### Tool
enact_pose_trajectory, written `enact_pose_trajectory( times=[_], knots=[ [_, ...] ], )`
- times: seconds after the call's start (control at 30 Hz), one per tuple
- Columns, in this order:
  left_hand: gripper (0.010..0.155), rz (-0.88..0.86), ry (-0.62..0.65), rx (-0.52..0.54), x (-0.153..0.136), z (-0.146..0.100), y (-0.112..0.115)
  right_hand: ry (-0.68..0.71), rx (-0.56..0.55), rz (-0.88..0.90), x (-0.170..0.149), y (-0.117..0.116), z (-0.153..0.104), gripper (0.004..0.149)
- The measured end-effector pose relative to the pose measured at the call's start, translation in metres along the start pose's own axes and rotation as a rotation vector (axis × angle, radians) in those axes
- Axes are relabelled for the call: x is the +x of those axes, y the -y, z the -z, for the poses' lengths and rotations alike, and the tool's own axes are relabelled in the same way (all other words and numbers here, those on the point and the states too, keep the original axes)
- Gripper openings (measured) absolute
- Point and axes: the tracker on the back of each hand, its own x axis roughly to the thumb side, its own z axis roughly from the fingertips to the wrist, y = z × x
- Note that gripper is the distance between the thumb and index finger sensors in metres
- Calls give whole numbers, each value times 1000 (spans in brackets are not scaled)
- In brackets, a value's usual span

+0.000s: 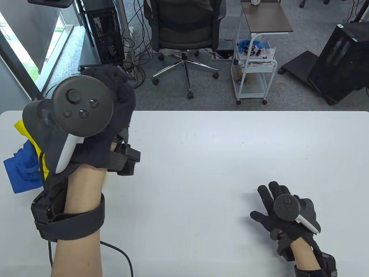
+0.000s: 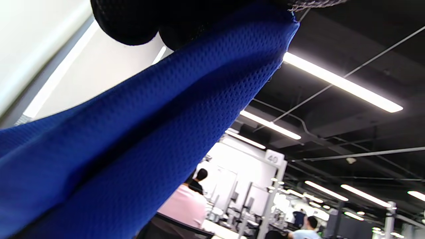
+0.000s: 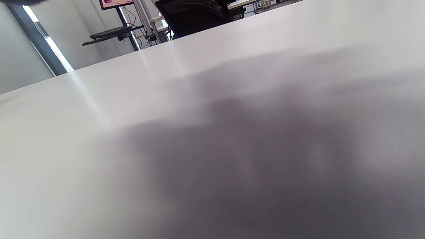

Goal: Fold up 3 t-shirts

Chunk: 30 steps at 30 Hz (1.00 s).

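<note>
A blue t-shirt (image 2: 139, 132) hangs from the raised left hand (image 1: 95, 115), whose fingertips (image 2: 126, 23) pinch the mesh cloth; the rest bunches with a yellow t-shirt (image 1: 24, 129) at the table's (image 1: 201, 161) left edge. The right hand (image 1: 284, 210) lies flat near the near right corner, fingers straight, holding nothing.
</note>
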Motion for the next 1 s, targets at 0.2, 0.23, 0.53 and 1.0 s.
enact_pose_trajectory(
  times=[0.2, 0.23, 0.53, 1.0],
  knots=[
    [43, -70, 113, -51, 64, -9, 18, -1, -4, 2, 0, 1, -1, 84],
    [43, -84, 131, -63, 73, -10, 20, -1, -5, 3, 0, 1, -1, 84],
    [43, -177, 276, -73, 132, -25, 34, 8, -26, 26, -4, 6, -5, 84],
    [43, -18, 29, -295, 3, -22, 125, -56, -28, 56, -18, 6, -2, 84]
  ],
)
